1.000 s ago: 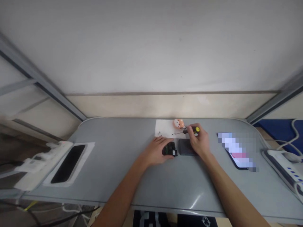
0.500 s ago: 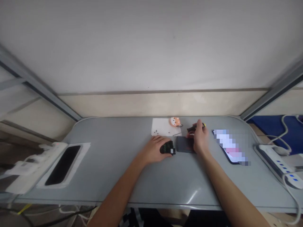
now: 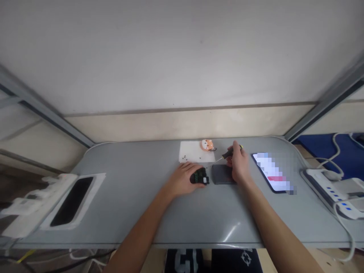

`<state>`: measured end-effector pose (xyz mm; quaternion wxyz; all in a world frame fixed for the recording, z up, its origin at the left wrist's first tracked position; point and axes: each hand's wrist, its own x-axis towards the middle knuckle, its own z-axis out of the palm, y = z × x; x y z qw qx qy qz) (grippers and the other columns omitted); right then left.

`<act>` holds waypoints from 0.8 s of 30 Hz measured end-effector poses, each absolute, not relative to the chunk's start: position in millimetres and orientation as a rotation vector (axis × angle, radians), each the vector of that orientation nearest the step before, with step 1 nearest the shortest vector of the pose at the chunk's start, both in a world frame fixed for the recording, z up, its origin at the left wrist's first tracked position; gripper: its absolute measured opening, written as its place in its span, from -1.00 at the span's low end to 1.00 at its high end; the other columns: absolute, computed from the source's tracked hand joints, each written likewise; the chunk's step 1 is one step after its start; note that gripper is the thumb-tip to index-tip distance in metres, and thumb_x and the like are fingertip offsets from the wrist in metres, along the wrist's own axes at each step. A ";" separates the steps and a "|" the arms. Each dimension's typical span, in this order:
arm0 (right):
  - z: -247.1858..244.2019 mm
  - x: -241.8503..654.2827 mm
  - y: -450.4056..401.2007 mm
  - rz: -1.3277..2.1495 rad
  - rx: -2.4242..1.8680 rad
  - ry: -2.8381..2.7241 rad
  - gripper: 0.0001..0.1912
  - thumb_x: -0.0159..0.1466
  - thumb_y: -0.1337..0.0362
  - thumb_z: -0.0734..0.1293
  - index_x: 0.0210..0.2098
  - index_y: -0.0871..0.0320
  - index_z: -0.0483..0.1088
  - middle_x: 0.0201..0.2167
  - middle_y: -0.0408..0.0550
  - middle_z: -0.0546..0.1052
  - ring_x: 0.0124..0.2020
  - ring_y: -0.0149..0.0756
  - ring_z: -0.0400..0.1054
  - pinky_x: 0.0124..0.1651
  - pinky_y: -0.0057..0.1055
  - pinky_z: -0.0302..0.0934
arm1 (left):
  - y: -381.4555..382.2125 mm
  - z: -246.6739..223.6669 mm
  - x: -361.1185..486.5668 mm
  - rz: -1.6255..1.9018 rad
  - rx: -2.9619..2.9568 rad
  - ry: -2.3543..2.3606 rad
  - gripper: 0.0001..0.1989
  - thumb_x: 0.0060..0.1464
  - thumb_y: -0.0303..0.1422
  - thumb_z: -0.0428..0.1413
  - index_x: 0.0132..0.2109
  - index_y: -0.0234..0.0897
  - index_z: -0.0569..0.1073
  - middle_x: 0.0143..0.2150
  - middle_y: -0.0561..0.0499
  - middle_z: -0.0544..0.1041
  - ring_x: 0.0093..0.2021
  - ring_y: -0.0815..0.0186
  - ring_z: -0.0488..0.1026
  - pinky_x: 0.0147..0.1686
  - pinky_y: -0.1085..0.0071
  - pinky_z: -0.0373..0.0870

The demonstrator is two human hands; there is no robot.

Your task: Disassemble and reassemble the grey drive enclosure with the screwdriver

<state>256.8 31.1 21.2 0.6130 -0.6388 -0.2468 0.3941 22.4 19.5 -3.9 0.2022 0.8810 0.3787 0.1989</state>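
One screwdriver, swung from paper to device

Now aims the tip past the paper's near edge, close to the device, after hovering beside a screw a second ago. Pinches the handle in the right hand's grip, by the right end of the box. Curls the left hand's grip around the device, on the desk just left of the box. Suggests a shift of work to the device; too small to tell of a screw on the tip.
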 end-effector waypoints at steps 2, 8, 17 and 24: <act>21.9 252.5 28.9 0.926 -1.427 -0.622 -0.52 0.29 -0.21 0.28 -0.37 0.10 0.34 -0.61 -0.20 0.32 -0.67 -0.43 0.16 -0.67 -0.48 0.01 | 18.5 -2.2 22.4 0.577 2.455 1.049 -0.37 0.00 -0.14 0.42 0.19 -0.10 0.45 0.16 -0.05 0.56 0.18 0.05 0.46 0.23 0.09 0.33; 26.9 239.7 20.8 0.920 -1.319 -0.676 -0.47 0.28 -0.26 0.29 -0.41 0.10 0.31 -0.64 -0.28 0.22 -0.68 -0.47 0.07 -0.65 -0.49 -0.05 | 16.3 -2.4 24.1 0.817 2.420 1.037 -0.64 0.21 -0.18 0.28 0.08 -0.17 0.49 0.09 -0.08 0.56 0.13 0.11 0.47 0.17 0.12 0.37; 28.2 233.8 18.9 0.945 -1.284 -0.656 -0.48 0.26 -0.25 0.31 -0.41 0.10 0.31 -0.63 -0.29 0.20 -0.68 -0.48 0.07 -0.62 -0.49 -0.03 | 20.1 -8.1 27.6 1.091 2.503 0.919 -0.90 0.31 -0.33 0.18 -0.19 -0.22 0.55 -0.19 -0.03 0.61 -0.13 0.24 0.52 -0.02 0.20 0.41; 22.8 236.5 22.3 0.938 -1.272 -0.686 -0.48 0.28 -0.25 0.29 -0.39 0.10 0.30 -0.64 -0.30 0.19 -0.70 -0.49 0.04 -0.65 -0.49 -0.06 | 20.1 -4.7 27.4 1.139 2.531 0.919 -0.90 0.31 -0.37 0.16 -0.20 -0.23 0.56 -0.23 -0.02 0.60 -0.17 0.26 0.51 -0.02 0.20 0.42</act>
